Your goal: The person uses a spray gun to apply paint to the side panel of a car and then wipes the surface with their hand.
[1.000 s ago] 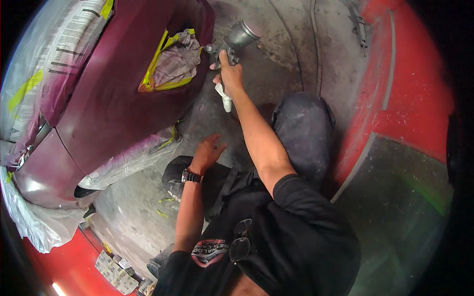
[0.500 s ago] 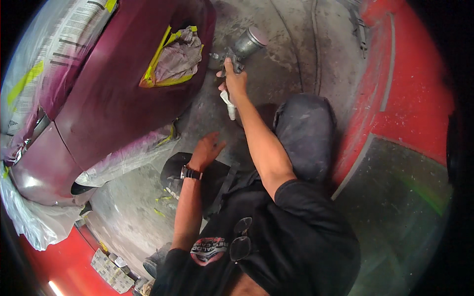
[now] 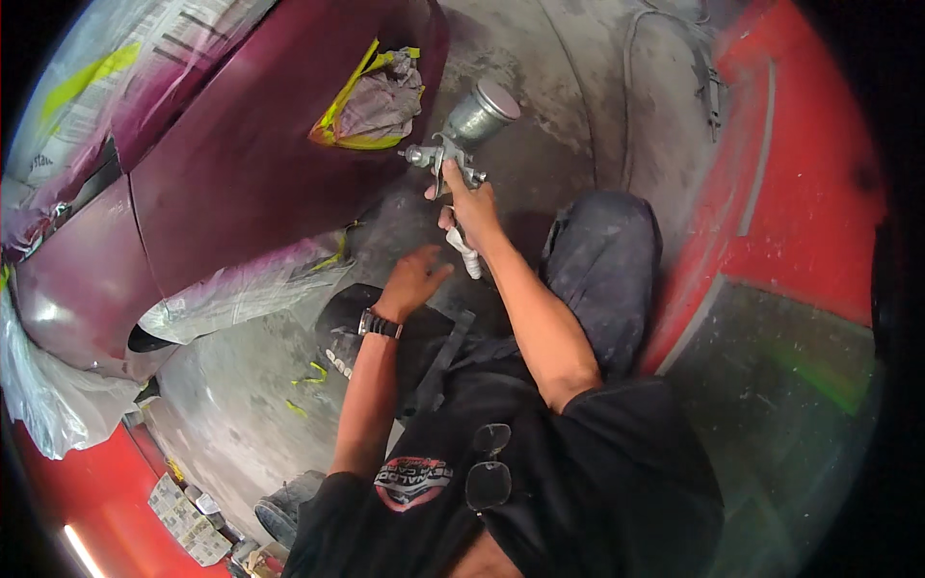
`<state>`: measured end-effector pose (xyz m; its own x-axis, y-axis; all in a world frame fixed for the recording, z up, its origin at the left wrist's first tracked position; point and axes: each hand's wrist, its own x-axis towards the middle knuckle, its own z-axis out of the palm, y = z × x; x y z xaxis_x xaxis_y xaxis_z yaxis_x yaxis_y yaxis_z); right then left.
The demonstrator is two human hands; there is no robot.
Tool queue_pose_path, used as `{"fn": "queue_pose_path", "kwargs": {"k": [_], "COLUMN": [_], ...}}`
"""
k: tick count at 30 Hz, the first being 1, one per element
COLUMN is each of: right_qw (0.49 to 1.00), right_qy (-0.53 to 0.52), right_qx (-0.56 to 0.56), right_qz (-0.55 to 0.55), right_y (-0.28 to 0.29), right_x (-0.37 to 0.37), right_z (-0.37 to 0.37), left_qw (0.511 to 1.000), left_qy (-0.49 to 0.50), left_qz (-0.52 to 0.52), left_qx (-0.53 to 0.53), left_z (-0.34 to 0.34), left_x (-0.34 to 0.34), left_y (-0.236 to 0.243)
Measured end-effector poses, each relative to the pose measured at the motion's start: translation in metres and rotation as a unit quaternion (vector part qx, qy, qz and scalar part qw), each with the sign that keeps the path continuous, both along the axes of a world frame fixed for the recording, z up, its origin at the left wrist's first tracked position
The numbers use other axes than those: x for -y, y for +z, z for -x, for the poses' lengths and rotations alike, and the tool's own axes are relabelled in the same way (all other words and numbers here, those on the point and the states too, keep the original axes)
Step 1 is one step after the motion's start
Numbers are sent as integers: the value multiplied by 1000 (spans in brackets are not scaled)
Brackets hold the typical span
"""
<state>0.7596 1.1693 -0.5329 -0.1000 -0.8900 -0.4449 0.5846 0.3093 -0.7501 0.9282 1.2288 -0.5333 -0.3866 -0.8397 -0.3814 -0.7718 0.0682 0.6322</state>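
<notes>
My right hand is wrapped round the handle of a silver spray gun with a metal cup on top. Its nozzle points left at the car, close to the maroon panel's edge. A whitish wrapped piece hangs below the handle. The maroon body panel fills the upper left, with an opening edged in yellow tape and stuffed with crumpled masking paper. Over my bent left knee, my left hand hovers with nothing in it, fingers apart, a dark-banded watch on the wrist.
Masking paper and plastic film cover parts of the car. A hose runs across the concrete floor. At right stands a red panel beside a dark greenish surface. Yellow tape scraps lie on the floor, left of my knee.
The spray gun and my right hand have come nearer to me and lower along the panel. My view has shifted a little. My left hand stays over the knee.
</notes>
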Motion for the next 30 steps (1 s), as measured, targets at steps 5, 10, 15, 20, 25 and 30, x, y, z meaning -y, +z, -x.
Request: {"fn": "queue_pose_path", "kwargs": {"k": [5, 10, 15, 20, 25, 30], "right_qw": [998, 995, 999, 998, 992, 991], "right_qy": [40, 59, 18, -30, -105, -96], "right_qx": [-5, -2, -27, -53, -56, -74], "right_qz": [52, 85, -5, -27, -37, -61], "right_y": [29, 29, 0, -25, -32, -37], "right_x": [-9, -7, -2, 11, 27, 26], "right_z": [-2, 0, -2, -4, 4, -2], "left_qw": [999, 998, 1000, 1000, 1000, 999], "left_qy": [-7, -17, 17, 11, 8, 3], "left_qz": [43, 52, 12, 11, 21, 36], "left_qx": [16, 14, -13, -12, 0, -11], "left_z": [-7, -6, -4, -5, -5, -7], "left_x": [-4, -3, -3, -4, -4, -4], "left_y": [-2, -2, 3, 0, -1, -9]}}
